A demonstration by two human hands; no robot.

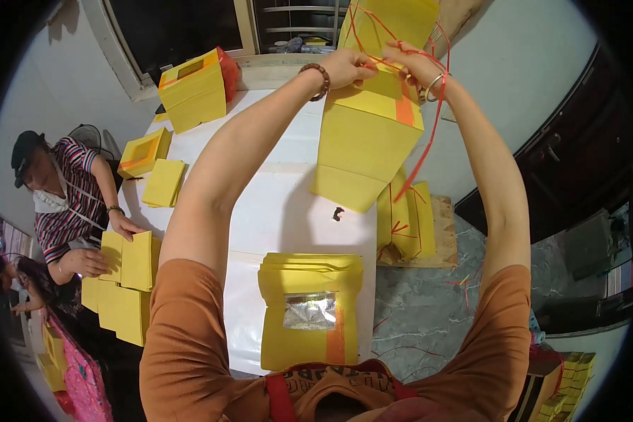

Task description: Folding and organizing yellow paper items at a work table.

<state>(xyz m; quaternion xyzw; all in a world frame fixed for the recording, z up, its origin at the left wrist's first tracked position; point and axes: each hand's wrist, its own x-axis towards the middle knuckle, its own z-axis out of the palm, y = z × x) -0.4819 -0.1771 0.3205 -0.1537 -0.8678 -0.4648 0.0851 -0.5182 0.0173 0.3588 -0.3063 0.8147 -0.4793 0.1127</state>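
Note:
A tall stack of yellow paper [369, 133] with an orange stripe stands on the far right part of the table, reaching toward the window. Over its top, both my arms stretch forward. My left hand [349, 68], with a beaded bracelet at the wrist, is closed in a pinch on a red string [439, 116]. My right hand [416, 68], wearing a bangle, has its fingers closed on the same string. Loops of it rise above the hands, and a loose tail hangs down the stack's right side. The exact crossing of the string between my fingers is too small to tell.
Close to my body lies another yellow paper stack [274, 337] with a silver patch. Tied yellow bundles [401, 228] rest on a wooden stool [443, 232] at right. More stacks [193, 91] stand far left. A co-worker [70, 183] handles yellow packs [135, 264] at the left.

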